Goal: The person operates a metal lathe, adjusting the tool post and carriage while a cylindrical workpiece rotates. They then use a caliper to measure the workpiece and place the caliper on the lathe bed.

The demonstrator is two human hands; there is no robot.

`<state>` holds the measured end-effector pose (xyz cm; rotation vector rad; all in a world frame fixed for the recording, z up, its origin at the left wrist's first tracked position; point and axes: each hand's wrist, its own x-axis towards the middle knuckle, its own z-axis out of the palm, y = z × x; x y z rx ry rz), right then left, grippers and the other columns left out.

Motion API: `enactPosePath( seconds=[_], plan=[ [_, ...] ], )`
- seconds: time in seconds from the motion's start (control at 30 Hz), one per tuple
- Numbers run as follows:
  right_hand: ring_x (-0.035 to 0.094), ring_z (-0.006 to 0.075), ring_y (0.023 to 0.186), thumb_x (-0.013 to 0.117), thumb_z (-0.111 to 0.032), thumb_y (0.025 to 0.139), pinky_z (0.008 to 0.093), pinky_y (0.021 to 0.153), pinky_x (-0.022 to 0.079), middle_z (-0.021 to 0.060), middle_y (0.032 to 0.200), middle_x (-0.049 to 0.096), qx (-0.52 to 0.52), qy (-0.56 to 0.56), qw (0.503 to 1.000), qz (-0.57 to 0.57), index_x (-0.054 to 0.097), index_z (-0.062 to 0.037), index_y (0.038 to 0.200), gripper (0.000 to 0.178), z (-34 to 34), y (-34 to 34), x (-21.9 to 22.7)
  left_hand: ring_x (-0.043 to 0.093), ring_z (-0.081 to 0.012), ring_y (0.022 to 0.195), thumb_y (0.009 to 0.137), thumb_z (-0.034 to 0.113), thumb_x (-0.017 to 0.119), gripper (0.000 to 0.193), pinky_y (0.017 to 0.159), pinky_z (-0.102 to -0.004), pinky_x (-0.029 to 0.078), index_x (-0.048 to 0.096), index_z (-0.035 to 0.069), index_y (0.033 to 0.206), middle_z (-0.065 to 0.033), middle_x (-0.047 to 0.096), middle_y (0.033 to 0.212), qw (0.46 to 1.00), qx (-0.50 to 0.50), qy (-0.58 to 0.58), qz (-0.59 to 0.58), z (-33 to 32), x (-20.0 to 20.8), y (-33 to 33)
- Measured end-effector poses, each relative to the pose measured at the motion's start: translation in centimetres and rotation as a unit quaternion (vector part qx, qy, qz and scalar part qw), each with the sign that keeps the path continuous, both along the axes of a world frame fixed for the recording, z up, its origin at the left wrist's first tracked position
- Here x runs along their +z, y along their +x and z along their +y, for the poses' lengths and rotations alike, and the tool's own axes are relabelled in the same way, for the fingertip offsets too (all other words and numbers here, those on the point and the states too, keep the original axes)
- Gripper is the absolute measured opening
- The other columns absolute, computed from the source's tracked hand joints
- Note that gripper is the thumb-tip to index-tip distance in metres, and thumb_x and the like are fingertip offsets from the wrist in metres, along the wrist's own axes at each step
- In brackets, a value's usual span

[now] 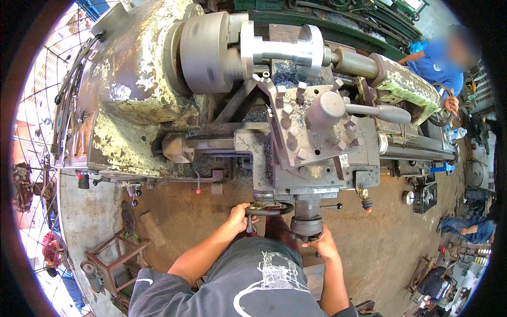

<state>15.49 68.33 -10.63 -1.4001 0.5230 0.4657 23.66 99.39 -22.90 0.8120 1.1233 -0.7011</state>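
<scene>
I stand at a large metal lathe. My left hand (240,217) is closed on the rim of the black carriage handwheel (272,210), beside its handle. My right hand (323,245) grips the cross-slide handle (307,236), partly hidden beneath the round dial collar (307,214). Ahead, a shiny flanged metal workpiece (277,50) sits between the chuck (206,53) and the tailstock (364,66). The chuck's jaw side looks smeared. A cutting tool (264,79) in the square tool post (301,124) points toward the workpiece, close to its left flange; contact cannot be made out.
A worn headstock (129,79) stands at the left. Clamping lever (383,112) sticks out rightward from the tool post. At the far right a person in blue (433,63) has a hand on the tailstock handwheel (441,108). A rusty frame stand (116,259) is on the floor, lower left.
</scene>
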Motion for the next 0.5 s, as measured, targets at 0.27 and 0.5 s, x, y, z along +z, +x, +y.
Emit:
enactPosePath(
  seconds=[0.27,0.5],
  plan=[
    [0.071,0.0295,0.092,0.085,-0.01,0.066,0.0421,0.081,0.06,0.0158,0.107,0.071,0.048,0.329,0.937,0.111,0.064,0.0026,0.119,0.058,-2.4,-0.7,-10.0,0.057,-0.0276,0.063,0.097,0.022,0.052,0.025,0.066,-0.0495,0.056,0.054,-0.002,0.106,-0.0172,0.059,0.087,1.0,-0.008,0.0,0.015,0.5,-1.0,0.1],
    [0.068,0.029,0.105,0.088,-0.008,0.059,0.0426,0.093,0.054,0.0158,0.109,0.071,0.116,0.184,0.971,0.105,0.062,0.0032,0.123,0.07,-3.3,-0.5,-8.5,0.059,-0.0261,0.062,0.099,0.023,0.053,0.027,0.059,-0.0437,0.056,0.055,-0.003,0.105,-0.0166,0.06,0.085,0.999,-0.009,0.035,-0.008,-0.3,0.2,-0.4]
  ],
)
